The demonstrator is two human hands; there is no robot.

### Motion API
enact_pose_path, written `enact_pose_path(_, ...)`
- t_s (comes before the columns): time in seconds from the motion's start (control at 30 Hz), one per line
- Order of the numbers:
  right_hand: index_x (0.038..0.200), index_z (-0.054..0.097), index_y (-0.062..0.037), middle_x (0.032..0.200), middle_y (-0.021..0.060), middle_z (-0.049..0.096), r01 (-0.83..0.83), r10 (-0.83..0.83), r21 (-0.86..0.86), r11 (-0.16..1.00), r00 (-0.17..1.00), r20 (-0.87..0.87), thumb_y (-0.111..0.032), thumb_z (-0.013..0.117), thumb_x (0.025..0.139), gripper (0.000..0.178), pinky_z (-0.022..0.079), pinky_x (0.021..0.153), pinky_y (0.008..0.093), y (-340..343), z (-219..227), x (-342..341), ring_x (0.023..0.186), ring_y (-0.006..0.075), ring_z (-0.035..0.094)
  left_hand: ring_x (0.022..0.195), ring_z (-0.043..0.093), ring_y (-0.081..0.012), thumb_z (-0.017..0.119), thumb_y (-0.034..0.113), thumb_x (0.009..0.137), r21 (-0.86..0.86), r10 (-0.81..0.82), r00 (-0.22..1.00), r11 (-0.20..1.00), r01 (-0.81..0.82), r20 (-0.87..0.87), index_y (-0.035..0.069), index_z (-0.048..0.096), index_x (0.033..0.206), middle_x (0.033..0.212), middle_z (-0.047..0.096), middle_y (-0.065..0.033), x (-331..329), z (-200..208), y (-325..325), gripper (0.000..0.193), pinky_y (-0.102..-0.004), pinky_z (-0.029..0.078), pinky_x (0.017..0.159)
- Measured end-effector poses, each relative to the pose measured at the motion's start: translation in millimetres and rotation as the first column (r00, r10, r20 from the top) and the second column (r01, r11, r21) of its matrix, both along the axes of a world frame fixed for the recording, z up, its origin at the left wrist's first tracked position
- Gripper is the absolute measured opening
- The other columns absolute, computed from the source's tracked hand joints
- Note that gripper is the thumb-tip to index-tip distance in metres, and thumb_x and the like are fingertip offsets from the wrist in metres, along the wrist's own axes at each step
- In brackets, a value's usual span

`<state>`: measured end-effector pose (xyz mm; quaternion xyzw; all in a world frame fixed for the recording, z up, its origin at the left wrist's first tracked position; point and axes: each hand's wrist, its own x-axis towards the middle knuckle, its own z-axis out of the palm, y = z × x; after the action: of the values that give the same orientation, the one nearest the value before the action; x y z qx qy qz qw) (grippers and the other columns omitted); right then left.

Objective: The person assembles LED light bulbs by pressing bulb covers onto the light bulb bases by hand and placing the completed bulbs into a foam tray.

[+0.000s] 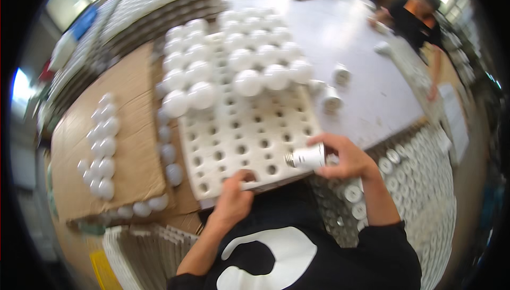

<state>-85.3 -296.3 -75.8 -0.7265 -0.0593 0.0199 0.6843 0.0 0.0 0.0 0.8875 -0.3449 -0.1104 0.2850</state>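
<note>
My right hand (pixel 349 158) grips a white cylindrical bulb base (pixel 309 156) by its wide end, its metal screw cap pointing left. It is held over the near right part of a white foam tray (pixel 252 157) with rows of holes. At the tray's near edge, my left hand (pixel 235 198) is closed with its fingers curled over the rim. Round white bulbs (pixel 248 82) stand in two blocks on the far part of the tray, while the near rows of holes hold nothing. The scene is slightly blurred.
Small bulbs (pixel 106 146) stand in a cardboard sheet at left. Two loose bulb bases (pixel 332 99) lie on the white table (pixel 366 93) beyond the tray. Many white parts (pixel 393 184) fill trays at right. Stacked bulb trays (pixel 154 11) rise at the back left. A co-worker (pixel 417 19) sits at far right.
</note>
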Motion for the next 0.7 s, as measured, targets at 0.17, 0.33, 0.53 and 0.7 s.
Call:
enact_pose_path(0.17, 0.119, 0.057, -0.0025, 0.109, 0.0096, 0.059, -0.429, 0.425, 0.002, 0.904, 0.895, -0.138, -0.01, 0.077, 0.068, 0.056, 0.05, 0.088, 0.031, -35, 12, -27, 0.097, 0.0175, 0.061, 0.081, 0.062, -0.0433, 0.047, -0.002, 0.07, -0.132, -0.048, 0.924, 0.991, -0.002, -0.379, -0.01, 0.062, 0.088, 0.081, 0.062, -0.0291, -75, -91, -109, 0.025, -0.045, 0.049, 0.075)
enact_pose_path(0.33, 0.119, 0.057, -0.0015, 0.103, 0.0111, 0.061, -0.644, 0.603, -0.285, 0.71, 0.765, -0.227, -0.021, 0.075, 0.069, 0.056, 0.049, 0.08, 0.0344, 41, 42, -6, 0.093, 0.0219, 0.061, 0.079, 0.06, -0.0463, 0.05, 0.0, 0.071, -0.242, 0.041, 0.865, 0.952, -0.185, -0.5, -0.01, 0.063, 0.088, 0.08, 0.061, -0.0299, -103, -84, -38, 0.023, -0.0478, 0.049, 0.073)
enact_pose_path(0.53, 0.122, 0.055, -0.0017, 0.113, 0.0161, 0.059, -0.769, 0.793, -0.343, 0.539, 0.601, -0.103, -0.028, 0.075, 0.073, 0.059, 0.047, 0.088, 0.0393, 108, 45, 47, 0.102, 0.0306, 0.058, 0.073, 0.068, -0.0325, 0.049, -0.003, 0.07, -0.416, 0.224, 0.812, 0.768, -0.487, -0.539, -0.007, 0.066, 0.097, 0.079, 0.066, -0.0246, -124, -106, 16, 0.032, -0.0349, 0.051, 0.069)
enact_pose_path(0.7, 0.13, 0.05, -0.0052, 0.129, 0.0181, 0.05, -0.353, 0.691, -0.694, 0.627, 0.664, 0.286, -0.021, 0.069, 0.08, 0.056, 0.046, 0.095, 0.042, 216, 38, 157, 0.112, 0.0361, 0.054, 0.068, 0.067, -0.0149, 0.048, -0.002, 0.071, -0.49, 0.302, 0.782, 0.642, -0.59, -0.546, -0.006, 0.068, 0.096, 0.075, 0.068, -0.0185, -143, -114, 56, 0.032, -0.0272, 0.05, 0.063)
